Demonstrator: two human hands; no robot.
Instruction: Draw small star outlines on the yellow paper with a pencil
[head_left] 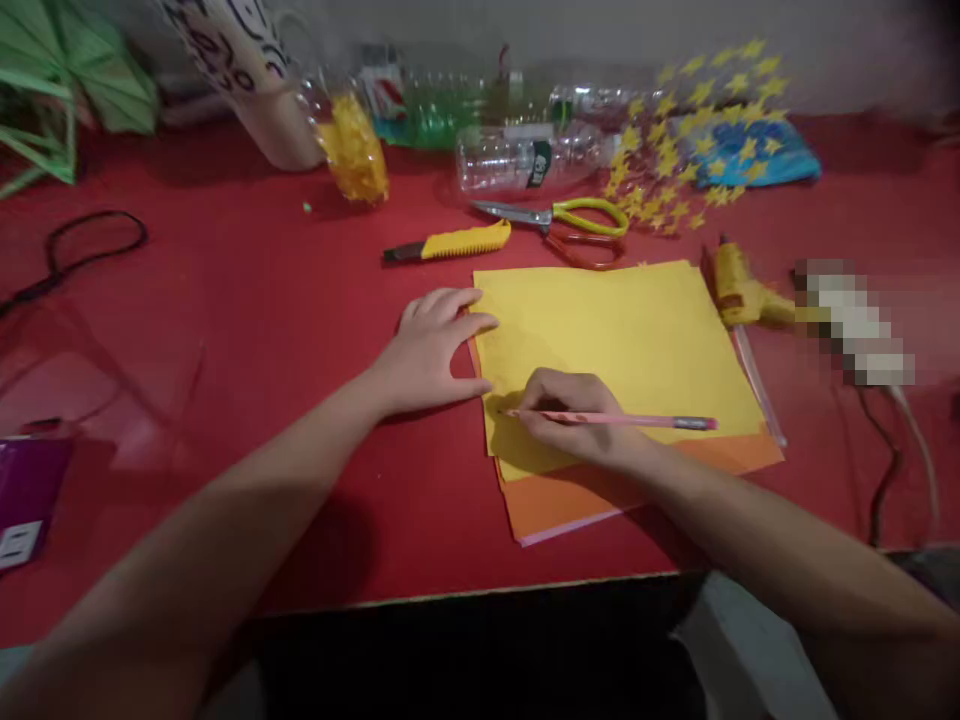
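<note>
My right hand (574, 410) is closed around a pink pencil (645, 420), its tip at the lower left part of a yellow paper sheet (615, 320). Fingers apart, my left hand (439, 350) rests at the sheet's left edge, with the fingertips on the paper. Beneath the yellow sheet lies orange paper (570, 505), which sticks out at the bottom. Whether the pencil tip touches the paper is too small to tell.
Behind the paper lie a yellow box cutter (465, 242) and scissors (589, 218). A yellow glue gun (739, 285) sits to the right by a power strip (855, 320). Plastic bottles (495, 165) and yellow stars (667, 150) line the back. The red table's front edge (450, 598) is near me.
</note>
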